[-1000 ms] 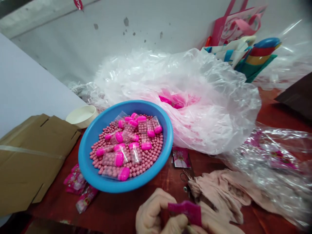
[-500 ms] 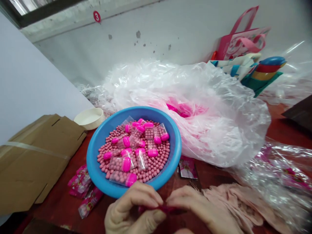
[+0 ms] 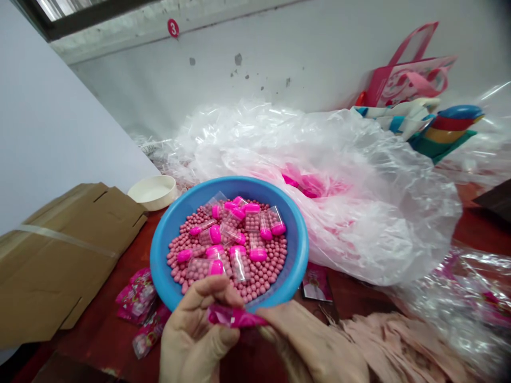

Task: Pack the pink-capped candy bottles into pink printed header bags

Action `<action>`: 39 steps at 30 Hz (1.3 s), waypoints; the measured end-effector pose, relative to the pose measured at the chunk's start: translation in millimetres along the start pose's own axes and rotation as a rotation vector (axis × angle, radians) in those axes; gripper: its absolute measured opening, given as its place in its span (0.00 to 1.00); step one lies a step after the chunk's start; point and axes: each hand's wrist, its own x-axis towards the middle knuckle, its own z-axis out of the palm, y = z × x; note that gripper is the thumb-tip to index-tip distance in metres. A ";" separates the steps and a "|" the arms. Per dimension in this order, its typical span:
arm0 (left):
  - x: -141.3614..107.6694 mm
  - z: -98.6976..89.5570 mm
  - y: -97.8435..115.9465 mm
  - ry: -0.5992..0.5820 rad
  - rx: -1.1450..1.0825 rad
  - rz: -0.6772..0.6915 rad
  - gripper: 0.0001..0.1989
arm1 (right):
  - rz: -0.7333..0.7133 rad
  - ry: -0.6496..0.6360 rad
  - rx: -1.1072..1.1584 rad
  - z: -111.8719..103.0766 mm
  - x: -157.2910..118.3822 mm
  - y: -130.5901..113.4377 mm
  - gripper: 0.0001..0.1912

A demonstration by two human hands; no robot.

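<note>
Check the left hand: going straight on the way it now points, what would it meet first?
The left hand, pinching the pink packet, would probably meet the rim of the blue basin first, though it may be passing above the rim; depth is unclear.

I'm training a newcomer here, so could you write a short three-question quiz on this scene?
1. True or false: the left hand and the right hand both touch the magenta packet.
2. What lies in the blue basin? A: loose pink balls; B: loose coins.
3. Fill in the blank: the red disc on the wall shows the number ___.

Key: 1 true; 2 A; 3 3.
</note>
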 end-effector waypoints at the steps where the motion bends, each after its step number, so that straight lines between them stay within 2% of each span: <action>1: -0.4 -0.1 0.4 -0.002 0.024 -0.026 0.24 | -0.005 0.014 -0.006 3.0 1.6 -0.8 0.11; 3: 0.0 -2.0 0.3 -0.010 0.072 -0.026 0.24 | -0.039 0.011 0.023 8.2 4.7 -1.5 0.10; 5: 3.3 -5.8 -0.6 -0.006 0.085 0.009 0.15 | -0.061 -0.006 0.099 11.2 9.4 -0.6 0.10; 7: 9.7 -9.9 -0.6 0.057 0.040 0.046 0.11 | -0.024 -0.048 0.122 12.4 17.9 3.1 0.12; 10: 21.5 -13.3 3.1 0.232 -0.081 0.057 0.14 | 0.122 -0.176 -0.165 17.0 37.4 17.2 0.20; 12: 28.3 -12.8 7.3 0.314 -0.152 0.063 0.16 | 0.177 -0.234 -0.345 25.9 49.9 31.1 0.16; 15: 35.7 -11.3 12.4 0.281 -0.220 0.040 0.13 | 0.142 -0.374 -0.457 46.4 57.2 49.8 0.12; 17: 39.7 -11.7 14.0 0.228 -0.266 -0.007 0.09 | 0.092 -0.462 -0.482 58.5 53.1 56.5 0.09; 19: 43.6 -13.4 14.8 0.193 -0.303 -0.040 0.06 | 0.050 -0.493 -0.481 65.4 44.8 59.0 0.08; 24: 52.2 -15.7 18.1 0.165 -0.353 -0.058 0.08 | 0.046 -0.428 -0.376 66.5 36.4 64.0 0.19; 26: 54.0 -14.2 20.0 0.166 -0.399 -0.093 0.10 | 0.094 -0.381 -0.304 64.8 43.3 65.2 0.17; 28: 54.8 -11.9 21.7 0.178 -0.455 -0.107 0.11 | 0.167 -0.327 -0.219 60.9 52.9 62.1 0.10; 30: 55.2 -8.9 23.0 0.196 -0.488 -0.101 0.12 | 0.261 -0.269 -0.118 53.3 60.5 53.1 0.04; 32: 55.4 -5.3 23.6 0.225 -0.501 -0.087 0.13 | 0.358 -0.213 0.002 43.4 62.8 39.6 0.03; 35: 55.1 1.9 23.0 0.264 -0.512 -0.083 0.14 | 0.468 -0.151 0.200 31.1 56.8 18.4 0.06; 39: 51.9 13.2 20.4 0.228 -0.511 -0.114 0.15 | 0.599 -0.025 0.511 29.6 46.6 1.8 0.10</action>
